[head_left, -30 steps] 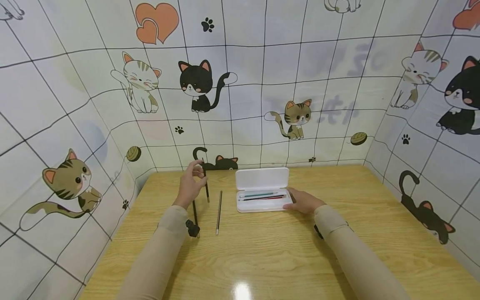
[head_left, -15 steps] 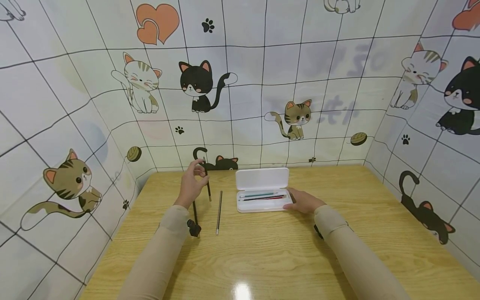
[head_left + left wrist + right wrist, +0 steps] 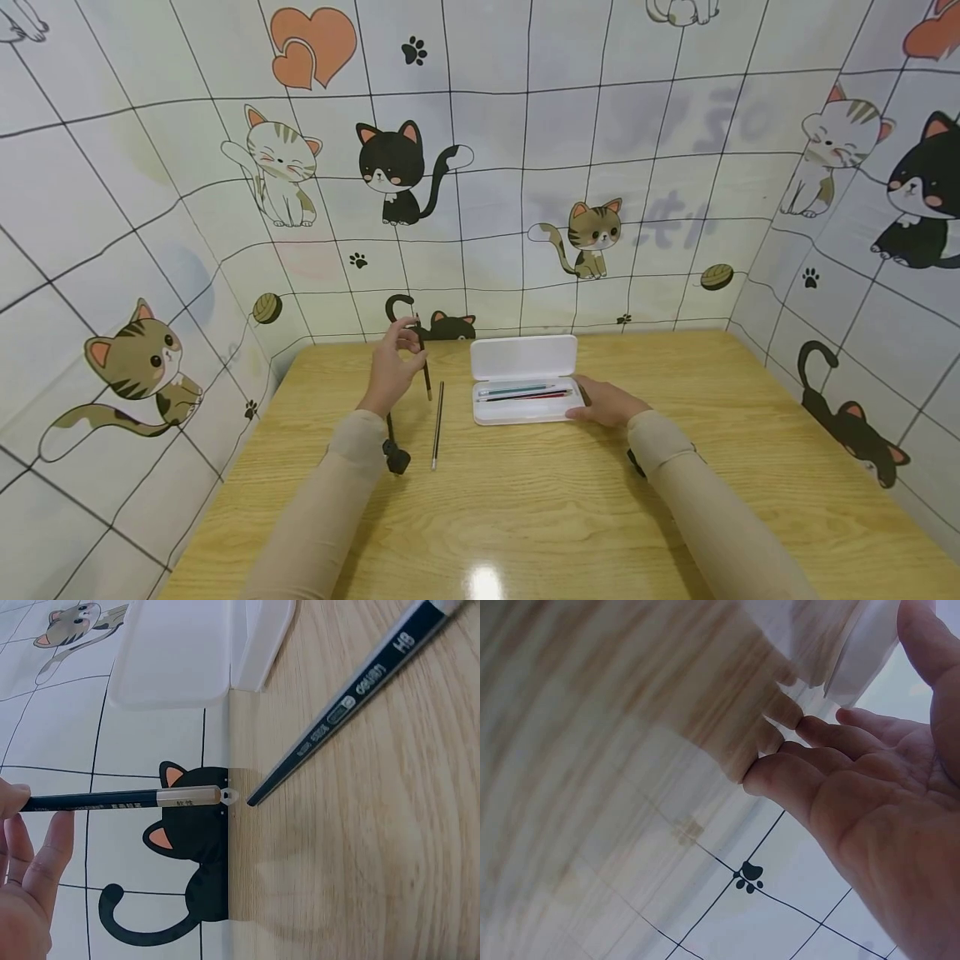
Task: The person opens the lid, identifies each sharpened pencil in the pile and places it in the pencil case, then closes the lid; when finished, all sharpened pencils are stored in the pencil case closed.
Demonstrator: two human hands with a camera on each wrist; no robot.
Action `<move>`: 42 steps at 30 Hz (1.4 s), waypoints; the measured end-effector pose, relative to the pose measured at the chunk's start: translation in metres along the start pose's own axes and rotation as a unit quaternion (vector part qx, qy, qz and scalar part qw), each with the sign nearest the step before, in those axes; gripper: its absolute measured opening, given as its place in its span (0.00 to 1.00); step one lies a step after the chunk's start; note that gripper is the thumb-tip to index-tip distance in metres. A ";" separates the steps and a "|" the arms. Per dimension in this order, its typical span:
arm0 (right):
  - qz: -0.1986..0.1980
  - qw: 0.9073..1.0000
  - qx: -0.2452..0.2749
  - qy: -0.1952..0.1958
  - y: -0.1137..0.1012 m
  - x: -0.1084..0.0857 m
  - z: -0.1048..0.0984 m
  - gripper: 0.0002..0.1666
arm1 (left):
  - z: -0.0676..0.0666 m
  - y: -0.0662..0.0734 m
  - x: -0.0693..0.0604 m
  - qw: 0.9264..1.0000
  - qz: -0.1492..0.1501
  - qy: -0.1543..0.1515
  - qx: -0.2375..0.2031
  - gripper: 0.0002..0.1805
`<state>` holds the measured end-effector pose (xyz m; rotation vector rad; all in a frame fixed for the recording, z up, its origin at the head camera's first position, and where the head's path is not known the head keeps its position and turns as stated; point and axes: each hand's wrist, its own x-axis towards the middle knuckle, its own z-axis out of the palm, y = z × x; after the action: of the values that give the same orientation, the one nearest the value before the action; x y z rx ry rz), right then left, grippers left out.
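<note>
My left hand (image 3: 393, 367) pinches a dark pencil (image 3: 112, 800) near one end, its tan end pointing down above the table. In the left wrist view this pencil passes in front of the wall cloth. To its right lies another dark pencil (image 3: 438, 425), marked HB in the left wrist view. A further dark pencil (image 3: 390, 429) is partly hidden under my left wrist. My right hand (image 3: 611, 402) holds the right end of a white pencil case (image 3: 525, 419), thumb at its front corner and fingers behind. Inside the open case lie several pencils (image 3: 525, 393), teal, dark and red.
The wood-grain table (image 3: 525, 500) meets a cat-print cloth wall (image 3: 495, 208) close behind the case. The raised case lid (image 3: 523, 358) stands along its back edge. Black wrist cameras (image 3: 397, 457) hang under both sleeves.
My left hand has moved a little to the right with the pencil, whose lower end swings toward the case. The right hand and the case stay in place.
</note>
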<state>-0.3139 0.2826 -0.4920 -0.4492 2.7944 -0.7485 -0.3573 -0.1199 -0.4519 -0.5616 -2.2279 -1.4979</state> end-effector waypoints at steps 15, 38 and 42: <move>0.002 1.000 0.002 -0.004 0.000 -0.002 0.001 0.50 | 0.033 0.012 0.006 1.000 0.030 -0.001 -0.009 0.31; 0.002 1.000 0.001 0.000 0.000 0.000 0.000 0.49 | 0.078 0.017 0.011 0.999 0.035 -0.016 -0.029 0.31; 0.005 1.000 0.001 -0.001 0.000 0.000 0.000 0.49 | 0.085 0.014 0.013 0.998 0.044 -0.010 -0.031 0.30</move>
<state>-0.3138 0.2825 -0.4918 -0.4341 2.7923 -0.7472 -0.3693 -0.0348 -0.4635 -0.6885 -2.1487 -1.5270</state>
